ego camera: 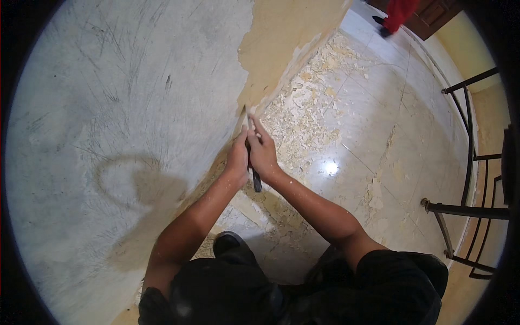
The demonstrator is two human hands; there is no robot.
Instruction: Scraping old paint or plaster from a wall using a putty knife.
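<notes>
Both of my hands are closed around a scraper (257,182), its black handle end sticking out below them. My left hand (237,156) grips it from the wall side, and my right hand (263,154) from the floor side. The narrow metal blade reaches up past my fingers, its tip at the edge of the remaining yellow paint (280,36) low on the wall. To the left, the wall (122,81) is bare grey-white with dark scratch marks. Paint flakes (302,109) lie heaped along the foot of the wall beside my right hand.
Flakes also litter the glossy tiled floor (357,130) and surround my shoe (227,241). A black metal frame (467,209) stands at the right. Near a brown wooden door (434,16) at the top right is another person's leg in red (398,16).
</notes>
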